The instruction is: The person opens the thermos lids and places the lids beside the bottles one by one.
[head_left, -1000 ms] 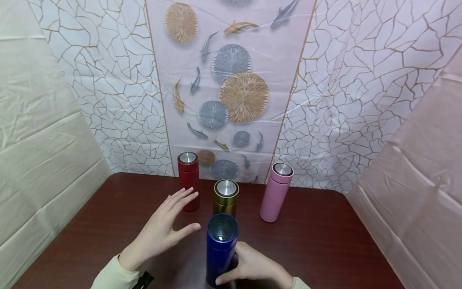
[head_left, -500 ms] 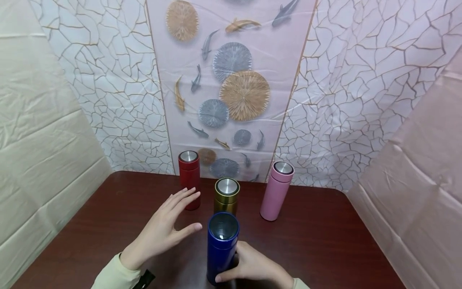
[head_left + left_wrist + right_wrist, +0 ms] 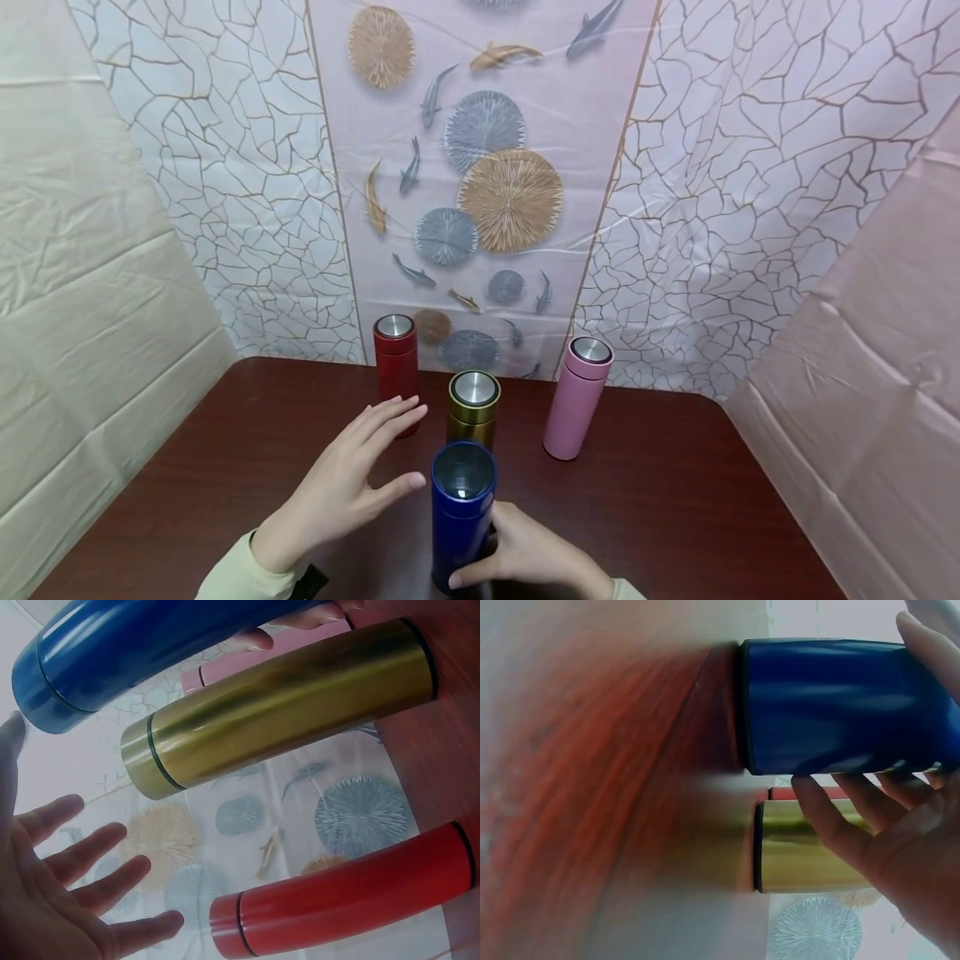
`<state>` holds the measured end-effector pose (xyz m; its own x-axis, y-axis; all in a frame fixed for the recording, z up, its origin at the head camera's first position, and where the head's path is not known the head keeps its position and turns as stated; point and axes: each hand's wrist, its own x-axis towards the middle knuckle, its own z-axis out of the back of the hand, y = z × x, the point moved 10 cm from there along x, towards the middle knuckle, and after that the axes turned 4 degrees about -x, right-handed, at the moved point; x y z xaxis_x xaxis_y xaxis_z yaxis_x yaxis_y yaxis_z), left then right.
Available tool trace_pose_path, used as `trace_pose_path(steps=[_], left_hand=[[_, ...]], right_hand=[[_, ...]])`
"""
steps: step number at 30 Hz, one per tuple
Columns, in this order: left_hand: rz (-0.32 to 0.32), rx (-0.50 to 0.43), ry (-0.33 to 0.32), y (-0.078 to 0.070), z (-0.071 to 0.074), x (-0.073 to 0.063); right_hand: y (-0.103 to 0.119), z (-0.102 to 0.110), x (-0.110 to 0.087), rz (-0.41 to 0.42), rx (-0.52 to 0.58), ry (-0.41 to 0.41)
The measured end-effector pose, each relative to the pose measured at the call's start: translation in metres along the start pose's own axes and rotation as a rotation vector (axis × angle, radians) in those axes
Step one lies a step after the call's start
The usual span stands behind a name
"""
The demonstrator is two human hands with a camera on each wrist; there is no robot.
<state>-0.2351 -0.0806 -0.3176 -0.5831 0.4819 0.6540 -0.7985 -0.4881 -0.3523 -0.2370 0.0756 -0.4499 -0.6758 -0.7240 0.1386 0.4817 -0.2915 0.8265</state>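
While the right hand (image 3: 536,546) grasps the blue vacuum flask (image 3: 459,529) low on its body, with the thumb on the near side and the fingers on the far one, the left hand (image 3: 337,487) is released: its fingers are spread and hold nothing. From where I stand, the blue flask is upright at the near middle of the dark red table (image 3: 660,508), in front of the gold flask (image 3: 471,417), which it partly hides. Whether its base rests fully on the wood, I cannot tell. The left thumb is just beside the blue flask; the red flask (image 3: 394,367) stands behind the left fingertips, and the pink flask (image 3: 576,412) stands well apart, to the right.

For doing this hold well, I would judge that thumb and fingers should press evenly, because such a smooth, shiny wall could perhaps slip or turn. A grip so low leaves the upper part without support, so it seems wise to move slowly and to hold the body vertical. Some attention must go also to the gold flask, near enough to be knocked. The free left hand is well placed, I believe, for steadying the top if it tilts.
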Motion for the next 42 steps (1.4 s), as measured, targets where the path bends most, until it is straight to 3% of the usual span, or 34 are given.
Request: trace_pose_path(steps=[7, 18, 25, 42], left_hand=[[-0.095, -0.008, -0.008, -0.015, 0.005, -0.002], [-0.121, 0.025, -0.027, -0.024, 0.009, -0.001], [-0.163, 0.017, -0.029, -0.034, 0.009, 0.000], [-0.168, 0.031, 0.108, -0.037, -0.005, 0.005]], right_hand=[[0.004, 0.000, 0.003, 0.003, -0.033, -0.003], [0.002, 0.003, 0.005, -0.081, -0.022, -0.034], [0.008, 0.003, 0.004, -0.044, -0.094, -0.065], [0.013, 0.002, 0.000, -0.015, -0.106, -0.068]])
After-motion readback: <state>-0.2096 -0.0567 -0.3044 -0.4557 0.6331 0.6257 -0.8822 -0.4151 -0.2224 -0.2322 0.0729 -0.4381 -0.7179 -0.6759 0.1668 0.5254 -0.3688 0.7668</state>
